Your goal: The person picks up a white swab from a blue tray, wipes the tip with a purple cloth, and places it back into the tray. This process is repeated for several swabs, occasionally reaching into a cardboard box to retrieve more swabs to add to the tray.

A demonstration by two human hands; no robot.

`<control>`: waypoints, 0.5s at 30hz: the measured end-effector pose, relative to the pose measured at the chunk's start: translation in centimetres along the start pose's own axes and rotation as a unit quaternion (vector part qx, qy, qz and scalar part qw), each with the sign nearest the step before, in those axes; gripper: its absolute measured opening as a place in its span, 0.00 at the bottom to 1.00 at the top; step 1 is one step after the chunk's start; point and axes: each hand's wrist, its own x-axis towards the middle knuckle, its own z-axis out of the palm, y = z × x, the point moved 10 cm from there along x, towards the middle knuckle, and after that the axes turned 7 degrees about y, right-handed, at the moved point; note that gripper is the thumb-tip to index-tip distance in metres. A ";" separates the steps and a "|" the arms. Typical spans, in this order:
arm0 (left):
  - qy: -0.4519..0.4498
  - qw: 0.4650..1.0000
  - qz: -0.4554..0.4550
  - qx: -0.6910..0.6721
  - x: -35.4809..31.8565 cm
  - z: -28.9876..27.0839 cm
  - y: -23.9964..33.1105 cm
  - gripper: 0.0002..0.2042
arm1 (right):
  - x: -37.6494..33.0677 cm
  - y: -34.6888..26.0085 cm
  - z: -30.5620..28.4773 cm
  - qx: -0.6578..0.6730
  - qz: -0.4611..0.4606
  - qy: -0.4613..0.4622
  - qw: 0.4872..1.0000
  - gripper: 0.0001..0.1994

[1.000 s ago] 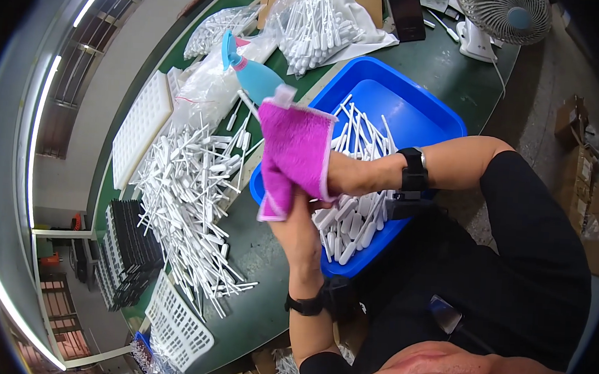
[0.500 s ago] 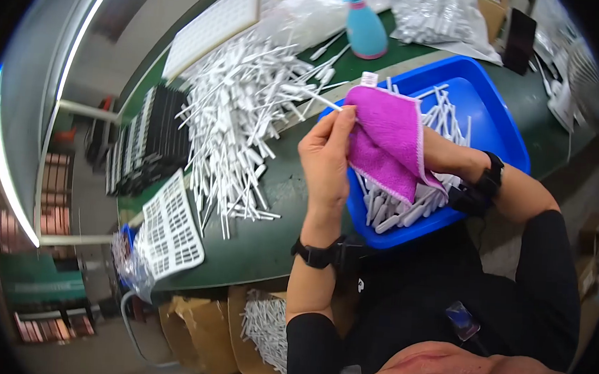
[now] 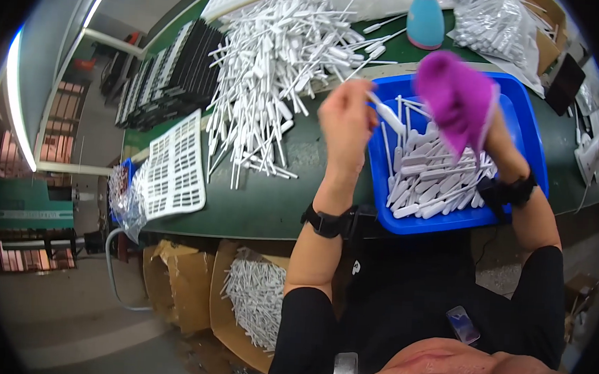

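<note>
Left hand [image 3: 347, 118] blurred at left rim of blue tray [image 3: 534, 143]. White dropper [image 3: 391, 118] just beside; finger grip on it: cannot tell. Right hand [image 3: 500, 139] grasping purple cloth [image 3: 455, 104] above tray. Risks: loose cloth edge could snag loose droppers [image 3: 437, 185]; early release could drop piece onto bench [image 3: 285, 203].

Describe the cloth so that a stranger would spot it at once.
Start at the green table and find the big blue tray near its front edge. Over the tray, the person's right hand holds the cloth. Its bright purple, crumpled fabric sets it apart from the slim white sticks in the tray.
</note>
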 end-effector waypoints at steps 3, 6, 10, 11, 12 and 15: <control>-0.172 0.921 0.049 0.347 -1.8 4.0 -2.5 0.13 | 0.3 0.0 -4.3 0.190 0.053 0.115 0.974 0.25; -0.023 0.870 0.224 0.439 -2.3 1.7 1.7 0.13 | 0.2 -1.2 -2.3 0.259 0.037 -0.017 0.965 0.25; 0.081 0.708 0.219 0.666 -0.9 -5.3 2.5 0.09 | -1.6 -0.2 -1.0 0.289 0.101 0.021 0.952 0.25; 0.101 0.666 0.213 0.707 0.1 -7.9 2.0 0.08 | -2.0 0.6 -1.1 0.289 0.135 0.068 0.946 0.25; 0.104 0.663 0.212 0.710 1.1 -10.2 1.4 0.08 | -2.0 0.5 -0.5 0.293 0.135 0.064 0.944 0.25; 0.092 0.584 0.279 0.757 2.7 -12.6 1.6 0.06 | -2.0 -1.4 2.4 -0.110 -0.006 -0.077 0.991 0.31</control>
